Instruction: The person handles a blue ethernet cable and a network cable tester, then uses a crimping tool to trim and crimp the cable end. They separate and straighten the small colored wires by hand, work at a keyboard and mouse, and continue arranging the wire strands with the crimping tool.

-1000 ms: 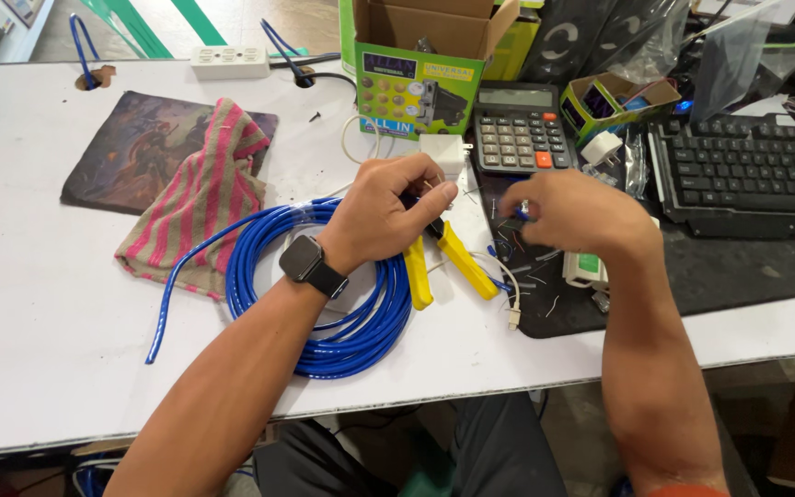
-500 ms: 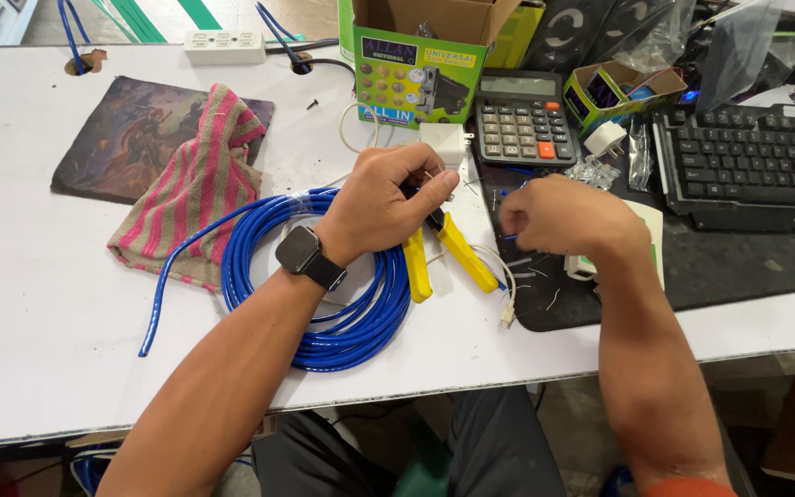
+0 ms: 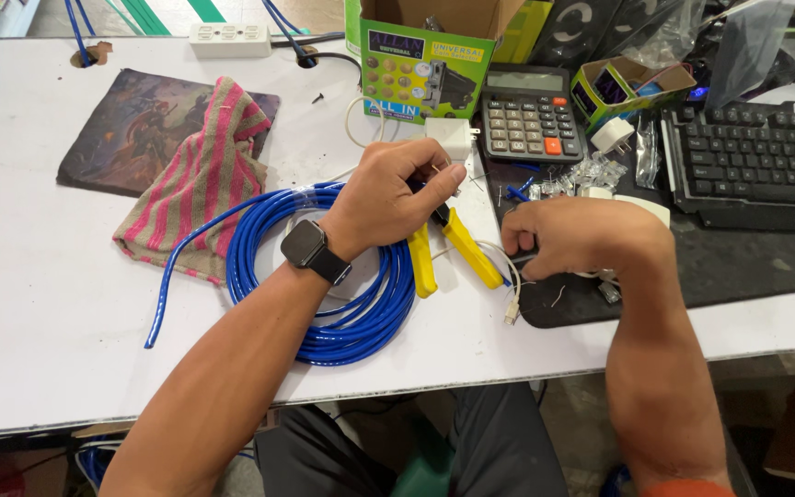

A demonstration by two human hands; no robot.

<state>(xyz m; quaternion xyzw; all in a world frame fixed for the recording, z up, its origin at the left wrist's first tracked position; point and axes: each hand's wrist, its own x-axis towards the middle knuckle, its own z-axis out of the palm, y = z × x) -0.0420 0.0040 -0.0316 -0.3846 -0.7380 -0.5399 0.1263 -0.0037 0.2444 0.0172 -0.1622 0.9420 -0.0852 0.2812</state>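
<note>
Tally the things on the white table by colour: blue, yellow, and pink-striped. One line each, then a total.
Blue: 1, the coiled cable under the left hand
Yellow: 1, the yellow-handled cutters in that hand
Pink-striped: 1, the cloth
Total: 3

Bright, even, diffuse light from above, with only soft, faint shadows under the forearms and the blue cable coil (image 3: 324,276), mild glare on clear plastic bags (image 3: 738,46) at top right, sharp focus throughout, slight wide-angle bending toward the edges.
</note>
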